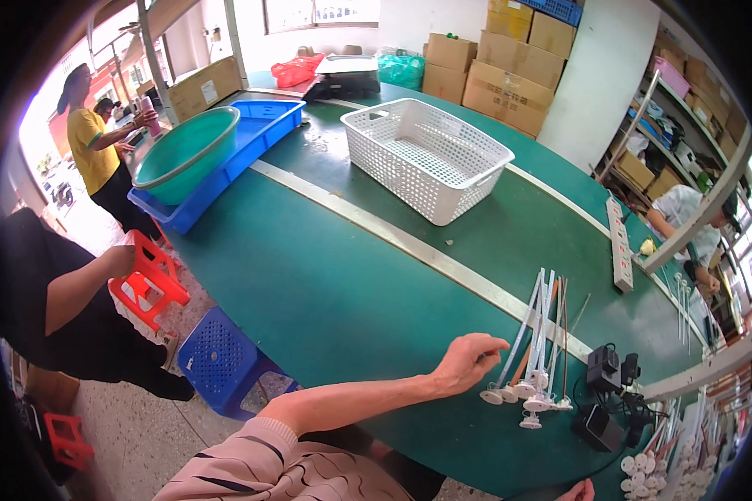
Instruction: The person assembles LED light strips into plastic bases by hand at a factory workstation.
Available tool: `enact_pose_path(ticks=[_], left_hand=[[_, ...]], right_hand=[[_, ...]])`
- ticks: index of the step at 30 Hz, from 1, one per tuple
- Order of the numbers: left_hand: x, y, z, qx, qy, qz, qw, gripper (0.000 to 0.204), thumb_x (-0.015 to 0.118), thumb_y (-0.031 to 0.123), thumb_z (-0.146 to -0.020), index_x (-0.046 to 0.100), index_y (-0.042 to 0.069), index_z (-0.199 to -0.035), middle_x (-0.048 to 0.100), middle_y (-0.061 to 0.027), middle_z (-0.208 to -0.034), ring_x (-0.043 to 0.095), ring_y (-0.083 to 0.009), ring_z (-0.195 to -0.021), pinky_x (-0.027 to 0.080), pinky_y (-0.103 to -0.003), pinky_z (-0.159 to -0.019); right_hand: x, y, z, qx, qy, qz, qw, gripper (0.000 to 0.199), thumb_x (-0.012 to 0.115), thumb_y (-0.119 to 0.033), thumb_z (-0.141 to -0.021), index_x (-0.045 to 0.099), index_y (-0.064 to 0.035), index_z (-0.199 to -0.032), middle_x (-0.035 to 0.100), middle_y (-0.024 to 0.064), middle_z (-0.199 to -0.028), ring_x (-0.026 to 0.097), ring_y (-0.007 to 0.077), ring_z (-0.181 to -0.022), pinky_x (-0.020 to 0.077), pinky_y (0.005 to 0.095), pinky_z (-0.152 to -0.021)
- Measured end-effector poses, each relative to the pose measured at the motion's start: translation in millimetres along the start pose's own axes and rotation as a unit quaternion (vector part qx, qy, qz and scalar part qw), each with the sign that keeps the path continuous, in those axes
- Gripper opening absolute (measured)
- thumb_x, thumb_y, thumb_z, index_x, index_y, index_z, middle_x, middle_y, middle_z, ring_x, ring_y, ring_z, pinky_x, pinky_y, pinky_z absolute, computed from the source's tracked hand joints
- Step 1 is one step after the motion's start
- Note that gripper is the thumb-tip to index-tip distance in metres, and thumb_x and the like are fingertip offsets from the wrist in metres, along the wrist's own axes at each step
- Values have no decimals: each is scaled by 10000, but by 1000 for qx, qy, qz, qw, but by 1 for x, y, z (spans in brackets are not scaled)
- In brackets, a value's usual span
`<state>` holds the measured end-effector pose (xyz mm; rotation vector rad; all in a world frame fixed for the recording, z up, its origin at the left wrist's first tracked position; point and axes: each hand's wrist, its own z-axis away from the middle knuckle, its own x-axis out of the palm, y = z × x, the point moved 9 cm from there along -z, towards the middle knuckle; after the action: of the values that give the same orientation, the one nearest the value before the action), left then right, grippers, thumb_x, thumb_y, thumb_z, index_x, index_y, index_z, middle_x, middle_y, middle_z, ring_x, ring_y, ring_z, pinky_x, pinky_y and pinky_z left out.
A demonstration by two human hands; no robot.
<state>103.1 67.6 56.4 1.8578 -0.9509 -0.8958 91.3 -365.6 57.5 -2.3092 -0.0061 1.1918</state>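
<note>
My left hand (pixel 470 364) is over the green table beside a bundle of thin rods (pixel 533 334). Its fingers are curled together, their tips just left of the nearest rod, and I see nothing in them. Silver-grey and brown rods make up the bundle, lying side by side with white round end pieces (pixel 522 391) toward me. Only some fingertips of my right hand (pixel 578 491) show at the lower edge, below a group of black devices with cables (pixel 603 367); whether it holds anything is hidden.
A white perforated basket (pixel 476 188) stands beyond the metal strip. A green basin (pixel 188 159) sits in a blue tray (pixel 263 125) at far left. A power strip (pixel 618 242) and more white-ended rods (pixel 643 476) are on the right. Stools and other people surround the table.
</note>
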Motion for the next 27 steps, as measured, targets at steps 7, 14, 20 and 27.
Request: enact_pose_path(ticks=[7,14,20,27], left_hand=[[0,2,-1,-9,8,14,1000,191,601,16,-814,658,-10,-994,630,-139,-802,593,-272,-682,480,-363,-654],[0,4,0,45,28,-6,999,212,638,-9,-810,658,3,-1020,637,-117,-795,618,-233,-715,490,-327,-636],[4,-1,1,46,27,-4,999,202,632,-20,-806,659,3,-1005,635,-114,-802,614,-246,-738,482,-342,-663],[2,-2,2,40,26,-3,999,204,628,-22,-807,650,3,-1008,628,-116,-797,599,-266,-739,472,-367,-696]], right_hand=[[-7,-15,0,-52,16,-53,997,284,570,-273,-950,715,-34,-995,685,177,-934,615,327,-742,507,438,-659],[-6,-10,0,-34,8,-65,997,309,566,-267,-950,702,0,-1025,684,199,-961,629,350,-787,520,426,-717],[-13,-10,-4,48,-2,-44,998,258,606,-207,-896,708,19,-970,698,184,-905,649,319,-781,526,391,-720],[-5,2,-5,0,28,-39,999,262,610,-221,-875,713,18,-909,693,185,-851,638,316,-722,517,395,-674]])
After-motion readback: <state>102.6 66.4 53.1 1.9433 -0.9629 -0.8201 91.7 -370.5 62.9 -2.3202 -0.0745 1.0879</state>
